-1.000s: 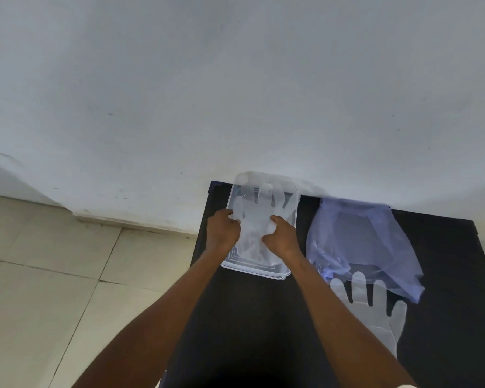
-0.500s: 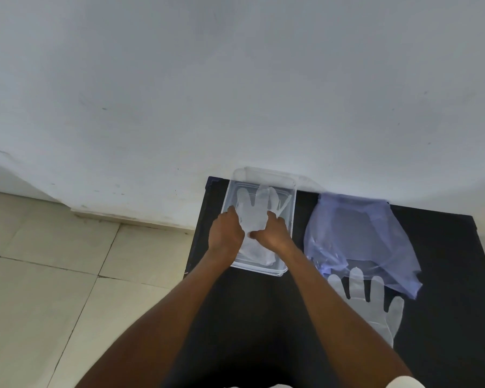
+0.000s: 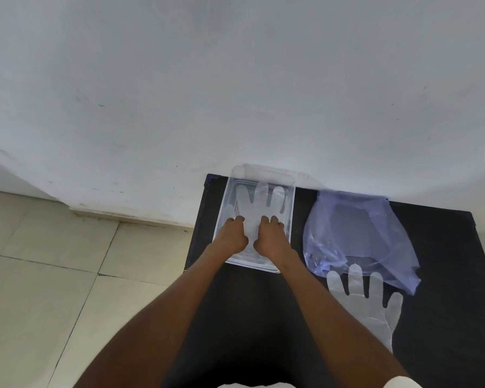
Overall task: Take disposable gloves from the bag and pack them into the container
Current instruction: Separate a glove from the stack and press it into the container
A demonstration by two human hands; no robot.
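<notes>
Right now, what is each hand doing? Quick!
Left hand: fingers curled, pressing the glove flat in the container.
Right hand: the same, beside it; neither visibly grips anything.

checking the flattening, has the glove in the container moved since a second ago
Yes. The glove now lies flat, its fingers reaching farther toward the far rim of the container.

Black bench [image 3: 445, 317] pushed against a plain white wall [image 3: 235, 79], faintly scuffed. Pale beige tiled floor [image 3: 39, 289] at left, dark grout lines, low skirting ledge [image 3: 118, 215] along the wall's foot. Soft, even light.
</notes>
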